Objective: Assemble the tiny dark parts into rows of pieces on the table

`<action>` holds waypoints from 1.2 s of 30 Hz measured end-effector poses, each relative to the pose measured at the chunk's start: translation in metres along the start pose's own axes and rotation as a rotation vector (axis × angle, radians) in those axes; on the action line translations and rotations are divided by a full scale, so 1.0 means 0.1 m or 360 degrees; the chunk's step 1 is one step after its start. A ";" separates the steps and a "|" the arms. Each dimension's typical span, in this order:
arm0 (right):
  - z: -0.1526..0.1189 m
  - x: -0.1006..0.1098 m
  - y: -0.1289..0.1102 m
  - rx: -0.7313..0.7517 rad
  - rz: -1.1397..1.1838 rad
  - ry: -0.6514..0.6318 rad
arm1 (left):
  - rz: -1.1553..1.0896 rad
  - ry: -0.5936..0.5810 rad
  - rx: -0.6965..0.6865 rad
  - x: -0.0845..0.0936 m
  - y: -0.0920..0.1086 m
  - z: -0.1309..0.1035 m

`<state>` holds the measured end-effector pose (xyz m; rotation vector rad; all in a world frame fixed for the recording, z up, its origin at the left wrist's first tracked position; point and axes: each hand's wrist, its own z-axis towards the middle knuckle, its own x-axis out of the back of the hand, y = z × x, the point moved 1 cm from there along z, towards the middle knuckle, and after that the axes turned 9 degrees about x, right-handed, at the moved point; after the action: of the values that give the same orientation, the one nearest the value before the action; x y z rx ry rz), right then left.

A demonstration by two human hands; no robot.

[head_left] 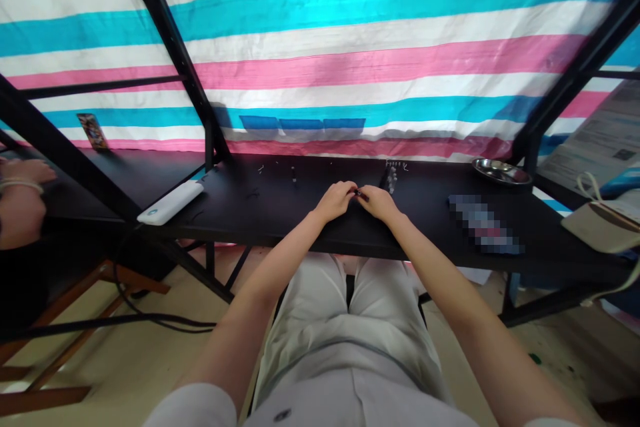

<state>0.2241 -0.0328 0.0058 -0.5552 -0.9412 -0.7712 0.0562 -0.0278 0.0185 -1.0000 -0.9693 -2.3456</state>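
Over the black table (260,213), my left hand (336,201) and my right hand (380,203) meet at the fingertips. Between them is a small dark piece (358,193), too small to name and partly covered by the fingers. Both hands are closed in a pinch on it. Just beyond my right hand lies a cluster of small clear pieces (393,180) beside a dark strip. Tiny white bits (397,165) are lined up behind the cluster. Left of my hands, a small dark piece with a pale end (294,174) rests by itself.
A long white device (171,203) lies at the table's left end. On the right are a shiny metal dish (501,172), a pixelated item (484,225) and a beige case (607,225). Black frame posts (173,33) rise at both sides. Another person's hand (30,173) shows at far left.
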 end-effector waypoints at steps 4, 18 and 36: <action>-0.01 0.01 0.10 -0.0158 0.0137 0.0005 | -0.0056 0.0148 0.0137 0.01 -0.08 0.02; -0.23 0.22 0.30 -0.0835 0.0060 0.0172 | -0.0264 0.0415 0.0515 0.07 -0.32 0.02; -0.22 0.14 0.35 -0.0980 -0.0100 0.0038 | -0.0262 0.0428 0.0530 0.05 -0.33 0.02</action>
<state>0.2672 -0.0321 0.0037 -1.0514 -0.6913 -1.1298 0.0343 -0.0046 0.0096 -0.4798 -1.3143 -2.2665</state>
